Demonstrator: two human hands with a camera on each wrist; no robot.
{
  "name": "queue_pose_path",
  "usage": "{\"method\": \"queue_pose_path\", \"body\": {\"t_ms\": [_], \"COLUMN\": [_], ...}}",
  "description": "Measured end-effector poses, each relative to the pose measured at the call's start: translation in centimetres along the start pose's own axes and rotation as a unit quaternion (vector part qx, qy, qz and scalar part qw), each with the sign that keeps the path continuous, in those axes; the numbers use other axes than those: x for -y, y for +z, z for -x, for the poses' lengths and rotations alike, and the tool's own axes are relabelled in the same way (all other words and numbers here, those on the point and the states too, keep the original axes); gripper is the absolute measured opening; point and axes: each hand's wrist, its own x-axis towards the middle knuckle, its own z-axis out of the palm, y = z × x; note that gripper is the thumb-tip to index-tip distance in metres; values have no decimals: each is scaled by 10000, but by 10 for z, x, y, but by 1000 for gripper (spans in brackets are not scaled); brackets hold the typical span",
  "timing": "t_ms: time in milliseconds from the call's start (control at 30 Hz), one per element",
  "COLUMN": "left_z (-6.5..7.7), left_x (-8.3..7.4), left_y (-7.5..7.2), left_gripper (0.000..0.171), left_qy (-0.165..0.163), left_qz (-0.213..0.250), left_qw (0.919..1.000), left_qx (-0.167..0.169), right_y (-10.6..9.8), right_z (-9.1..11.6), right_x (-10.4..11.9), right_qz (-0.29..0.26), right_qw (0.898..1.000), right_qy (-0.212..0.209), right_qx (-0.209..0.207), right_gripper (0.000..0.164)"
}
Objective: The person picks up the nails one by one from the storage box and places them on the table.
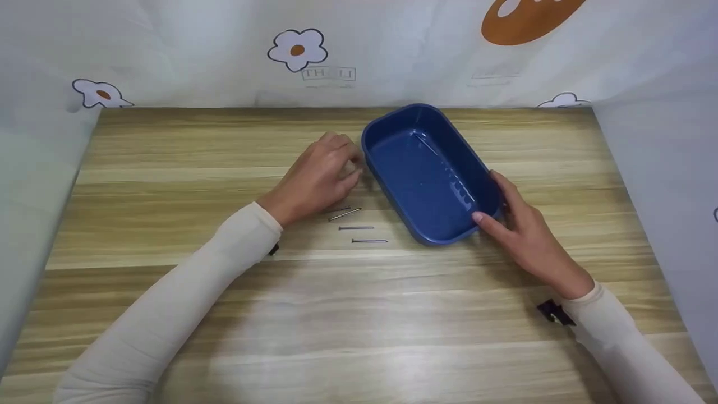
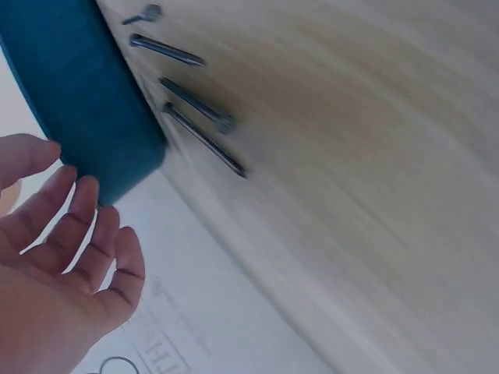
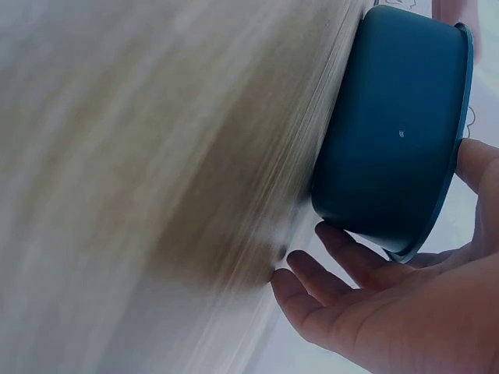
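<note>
A blue plastic bin [image 1: 418,168] stands at a slant on the table, with bare floor showing inside. My right hand [image 1: 524,235] grips its near right corner, thumb over the rim and fingers along the outer wall. The right wrist view shows the bin's side [image 3: 398,117] between that thumb and the fingers [image 3: 355,253]. Beside the bin's left side is my left hand [image 1: 322,174], its fingers loosely bent. In the left wrist view nothing shows in its fingers [image 2: 86,226], which overlap the bin's wall [image 2: 86,86]. Several metal nails [image 1: 356,228] lie below this hand, left of the bin.
The wood-patterned table [image 1: 168,163] ends at the back against a pale sheet [image 1: 213,56] with printed flowers. More pale sheeting [image 1: 667,157] rises along the right side. Dark clips [image 1: 556,312] sit at the sleeve cuffs.
</note>
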Motion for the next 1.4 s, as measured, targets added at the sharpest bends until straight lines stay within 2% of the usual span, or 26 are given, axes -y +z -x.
{"method": "queue_pose_path", "body": {"t_ms": [133,567,933,1400], "left_z": [-7,-34,-55,-82], "left_x": [-9,-26,-37,-39], "left_y": [2,13,21,29], "left_gripper": [15,20,26,29], "left_qy": [140,422,246,251], "left_qz": [174,29,-525,-973], "left_qw": [9996,9991,9965,9875], "left_qx": [-189,46,607,1211], "right_y": [0,1,0,1], "right_z": [0,0,-1,0], "right_x": [0,0,-1,-2], "right_qz": [10,8,15,95], "right_qw": [10000,10000,10000,10000], "right_qy": [4,39,-8,16], "right_qx": [-19,-22,-14,-13], "right_gripper": [81,81,81,82]}}
